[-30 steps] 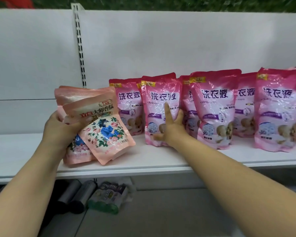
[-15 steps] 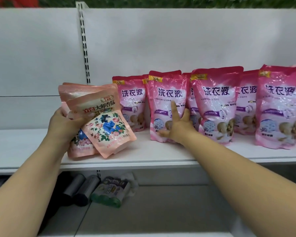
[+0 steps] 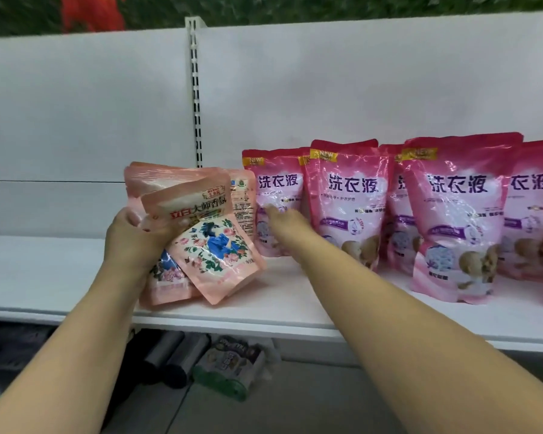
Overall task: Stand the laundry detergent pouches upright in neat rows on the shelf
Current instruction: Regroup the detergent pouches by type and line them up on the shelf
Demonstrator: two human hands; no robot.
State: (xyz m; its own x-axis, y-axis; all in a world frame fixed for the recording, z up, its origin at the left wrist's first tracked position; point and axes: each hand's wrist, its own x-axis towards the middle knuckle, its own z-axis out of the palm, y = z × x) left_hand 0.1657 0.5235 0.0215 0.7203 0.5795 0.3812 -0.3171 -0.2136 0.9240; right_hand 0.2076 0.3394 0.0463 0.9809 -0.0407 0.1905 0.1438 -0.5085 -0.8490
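My left grip (image 3: 132,239) clutches a bunch of peach pouches (image 3: 201,245) resting on the shelf (image 3: 76,270), while my right grip (image 3: 284,222), fingers straight, touches the pink pouch (image 3: 275,198) just beyond it

The right hand (image 3: 282,219) is blurry, so its fingers cannot be told apart. The left hand (image 3: 132,242) covers part of the peach pouches (image 3: 201,245). The back-row pink pouches (image 3: 395,214) hide behind the front ones. One pink pouch (image 3: 533,214) is cut off at the right edge. The packs under the shelf (image 3: 232,321) are dark and too small to read.
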